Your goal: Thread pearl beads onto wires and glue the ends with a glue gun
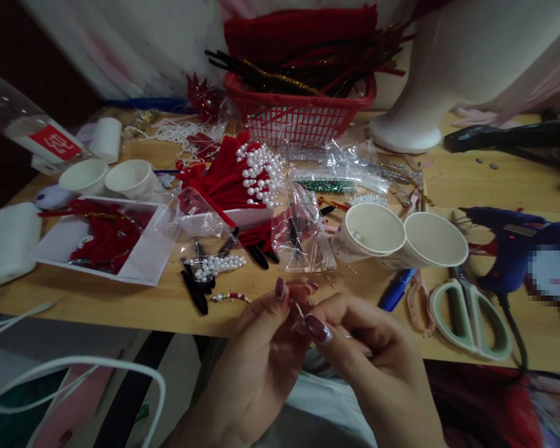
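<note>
Your left hand point(256, 361) and right hand point(368, 348) pinch a thin pin point(299, 309) fingertip to fingertip at the table point(121, 305) edge — loosen, and I judge it drops into your lap.

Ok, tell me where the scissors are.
The scissors lie on the table's right side, beside the blue glue gun and below the paper cups.

Bare table edge point(121, 305) lies open; paper cups point(401, 239) and scissors point(471, 314) crowd beyond.
</note>
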A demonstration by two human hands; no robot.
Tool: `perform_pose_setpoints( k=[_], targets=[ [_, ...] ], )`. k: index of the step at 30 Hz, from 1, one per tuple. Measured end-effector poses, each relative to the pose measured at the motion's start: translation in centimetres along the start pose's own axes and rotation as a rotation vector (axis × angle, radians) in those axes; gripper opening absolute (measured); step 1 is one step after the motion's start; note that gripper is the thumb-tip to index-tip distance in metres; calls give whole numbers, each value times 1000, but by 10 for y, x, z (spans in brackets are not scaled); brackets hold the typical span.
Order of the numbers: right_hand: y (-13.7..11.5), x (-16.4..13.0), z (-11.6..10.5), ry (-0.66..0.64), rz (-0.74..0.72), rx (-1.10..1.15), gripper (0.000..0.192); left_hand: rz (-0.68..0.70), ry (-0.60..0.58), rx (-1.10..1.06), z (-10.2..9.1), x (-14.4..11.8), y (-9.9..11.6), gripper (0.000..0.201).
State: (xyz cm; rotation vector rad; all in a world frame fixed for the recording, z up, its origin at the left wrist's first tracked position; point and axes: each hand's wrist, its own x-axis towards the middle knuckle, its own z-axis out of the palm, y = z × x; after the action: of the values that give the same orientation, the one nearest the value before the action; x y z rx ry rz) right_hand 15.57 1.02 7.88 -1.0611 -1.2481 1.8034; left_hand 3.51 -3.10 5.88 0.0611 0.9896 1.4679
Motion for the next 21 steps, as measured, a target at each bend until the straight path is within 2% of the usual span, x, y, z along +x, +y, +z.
perform_pose_setpoints(
  k=[8,14,21],
  targets=[
    [6,0,-4,-89,31,74,39,146,-110,66,4,1,3,33],
    [10,-1,-6,-130,75,125,38,264,-173,47,7,2,4,20],
    [13,0,-9,-151,79,129,37,333,-177,128,4,2,2,22]
  ],
)
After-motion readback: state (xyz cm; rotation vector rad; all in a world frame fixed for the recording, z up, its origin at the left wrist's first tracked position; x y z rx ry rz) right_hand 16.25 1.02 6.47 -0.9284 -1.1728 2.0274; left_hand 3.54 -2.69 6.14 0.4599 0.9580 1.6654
